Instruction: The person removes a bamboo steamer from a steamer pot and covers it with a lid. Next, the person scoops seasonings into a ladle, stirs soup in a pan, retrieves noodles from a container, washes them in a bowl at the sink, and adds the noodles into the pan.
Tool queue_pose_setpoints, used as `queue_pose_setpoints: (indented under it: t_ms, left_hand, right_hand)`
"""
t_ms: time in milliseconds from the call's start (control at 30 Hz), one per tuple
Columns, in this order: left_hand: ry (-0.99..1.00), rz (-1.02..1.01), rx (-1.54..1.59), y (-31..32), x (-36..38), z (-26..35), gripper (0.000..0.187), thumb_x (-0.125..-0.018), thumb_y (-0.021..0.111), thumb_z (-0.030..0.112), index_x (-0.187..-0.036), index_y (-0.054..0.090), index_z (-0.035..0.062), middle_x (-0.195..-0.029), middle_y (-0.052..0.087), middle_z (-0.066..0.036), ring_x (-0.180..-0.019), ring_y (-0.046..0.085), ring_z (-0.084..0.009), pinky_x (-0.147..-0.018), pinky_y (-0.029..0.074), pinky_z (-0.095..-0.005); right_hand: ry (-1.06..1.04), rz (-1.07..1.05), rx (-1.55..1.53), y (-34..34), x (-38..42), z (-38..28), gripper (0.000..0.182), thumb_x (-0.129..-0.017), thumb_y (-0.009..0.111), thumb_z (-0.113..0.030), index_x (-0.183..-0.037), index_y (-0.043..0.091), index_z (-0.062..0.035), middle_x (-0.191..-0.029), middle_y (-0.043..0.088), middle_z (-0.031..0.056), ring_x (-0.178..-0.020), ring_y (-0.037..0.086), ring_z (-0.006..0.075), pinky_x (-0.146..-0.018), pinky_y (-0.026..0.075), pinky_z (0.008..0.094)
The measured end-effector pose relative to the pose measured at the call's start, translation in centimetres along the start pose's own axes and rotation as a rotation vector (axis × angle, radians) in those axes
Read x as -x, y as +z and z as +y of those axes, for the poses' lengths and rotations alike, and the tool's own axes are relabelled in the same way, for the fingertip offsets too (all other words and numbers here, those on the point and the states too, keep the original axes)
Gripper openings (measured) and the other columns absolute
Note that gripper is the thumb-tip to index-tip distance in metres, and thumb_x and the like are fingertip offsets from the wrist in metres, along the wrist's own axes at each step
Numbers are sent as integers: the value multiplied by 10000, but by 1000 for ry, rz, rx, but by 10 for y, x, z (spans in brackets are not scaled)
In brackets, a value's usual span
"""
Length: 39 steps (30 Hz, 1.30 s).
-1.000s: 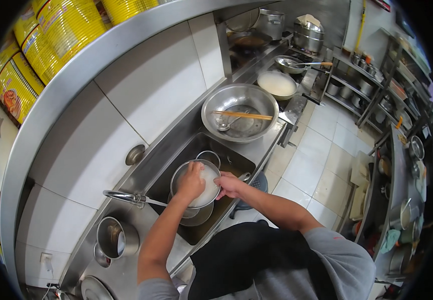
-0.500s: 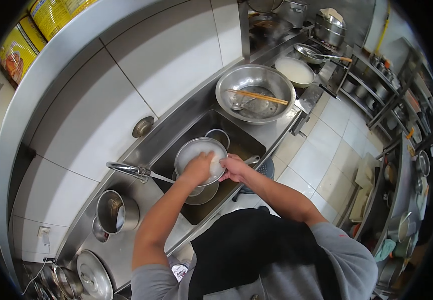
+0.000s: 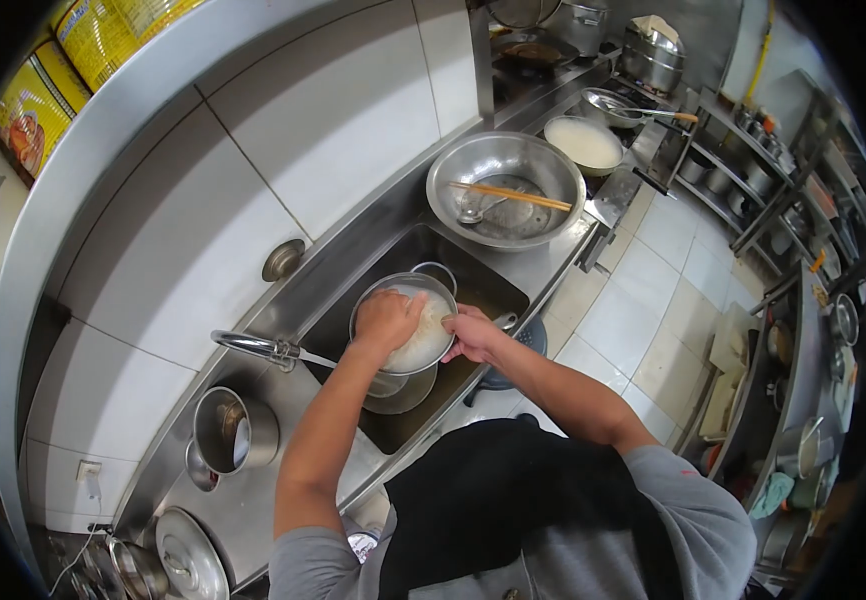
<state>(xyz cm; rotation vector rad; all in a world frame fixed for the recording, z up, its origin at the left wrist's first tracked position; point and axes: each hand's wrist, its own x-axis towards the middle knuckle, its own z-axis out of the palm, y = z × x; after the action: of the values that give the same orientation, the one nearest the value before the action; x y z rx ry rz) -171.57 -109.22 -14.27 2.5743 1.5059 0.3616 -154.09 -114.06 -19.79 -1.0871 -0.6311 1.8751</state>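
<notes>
A round metal bowl (image 3: 435, 357) with cloudy water and pale contents is held over the sink (image 3: 473, 270). My left hand (image 3: 389, 320) reaches into the bowl at its left side, fingers against the pale contents; whether it grips any of them is hidden. On the right, my right hand (image 3: 470, 334) grips the bowl's rim with the thumb over the edge. The curved faucet (image 3: 258, 345) points toward the bowl from the left. Below the bowl, another round vessel (image 3: 405, 392) sits in the sink, partly covered.
Behind the sink stands a wide metal basin (image 3: 505, 225) with chopsticks (image 3: 513, 195) and a ladle inside. Left of the faucet is a deep pot (image 3: 236, 430), with a lid (image 3: 191, 556) nearer me. A pan of whitish liquid (image 3: 583, 143) stands at the back right.
My left hand has shifted slightly left and up inside the bowl, and more of the pale contents shows. My right hand stays on the rim.
</notes>
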Motion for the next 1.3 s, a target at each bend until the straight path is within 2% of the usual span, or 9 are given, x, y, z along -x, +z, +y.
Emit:
queue_pose_setpoints:
  t_ms: [233, 400, 500, 600, 733, 833, 900, 1000, 1300]
  left_hand:
    - [-130, -123, 141, -9, -2, 3, 310, -838, 541, 228, -1074, 530, 28, -1040, 641, -237, -981, 601, -419, -858, 475, -490]
    - [94, -42, 246, 1, 0, -6, 549, -734, 691, 243, -1195, 464, 53, -1285, 490, -219, -1146, 528, -411, -938, 448, -465]
    - [-46, -158, 3, -4, 9, 2, 718, -701, 739, 231, -1328, 427, 71, -1324, 470, -217, -1176, 511, -412, -957, 446, -474]
    - [-83, -295, 96, 3, 14, 11, 771, -733, 716, 234, -1415, 380, 108, -1274, 508, -252, -1133, 553, -425, -964, 453, -458]
    - [-45, -274, 67, 24, 8, 4, 679, -748, 689, 216, -1367, 439, 94, -1219, 558, -242, -1076, 586, -416, -914, 480, -462]
    - [60, -151, 117, 34, 6, -8, 506, -755, 652, 166, -1248, 563, 92, -1130, 612, -212, -1026, 609, -393, -879, 490, -469]
    - [50, -122, 132, 33, 1, -10, 315, -749, 638, 159, -1054, 665, 89, -1046, 651, -197, -988, 624, -378, -852, 495, -482]
    - [10, -134, 69, 9, -5, 3, 240, -751, 635, 218, -952, 689, 99, -963, 679, -196, -929, 646, -374, -828, 505, -479]
    - [-24, -172, -71, -10, -15, 5, 329, -819, 567, 371, -862, 699, 73, -890, 691, -201, -868, 658, -385, -806, 504, -494]
  right_hand:
    - [7, 1, -2, 2, 0, -2, 373, -825, 533, -24, -1199, 530, -30, -975, 624, 134, -731, 664, 273, -522, 600, 427]
    - [9, -27, -8, 2, -5, -2, 393, -829, 525, -25, -1222, 514, -39, -980, 623, 134, -746, 664, 278, -527, 599, 426]
    - [7, -4, -12, 4, -5, -2, 405, -827, 519, -17, -1230, 503, -43, -1014, 614, 141, -771, 663, 285, -520, 596, 424]
    - [-1, -8, -18, 8, -7, 1, 418, -821, 524, -15, -1238, 495, -45, -1048, 604, 146, -795, 661, 291, -521, 597, 425]
    - [2, 22, -26, 11, -11, 1, 421, -818, 534, -13, -1236, 496, -44, -1054, 601, 146, -797, 662, 291, -525, 599, 425]
    - [-3, 19, -27, 13, -11, -1, 416, -821, 538, -13, -1234, 495, -42, -1032, 606, 146, -771, 663, 293, -526, 599, 430]
    - [5, 9, -32, 13, -11, -3, 409, -823, 536, -7, -1228, 495, -38, -1015, 610, 149, -754, 666, 296, -526, 598, 437]
    - [-15, -6, -57, 9, -14, -1, 407, -823, 533, -4, -1227, 495, -35, -1009, 614, 151, -755, 668, 298, -530, 599, 443]
    - [-9, 5, -53, 6, -8, -6, 373, -831, 531, -12, -1203, 501, -26, -1004, 615, 154, -738, 665, 295, -530, 599, 440]
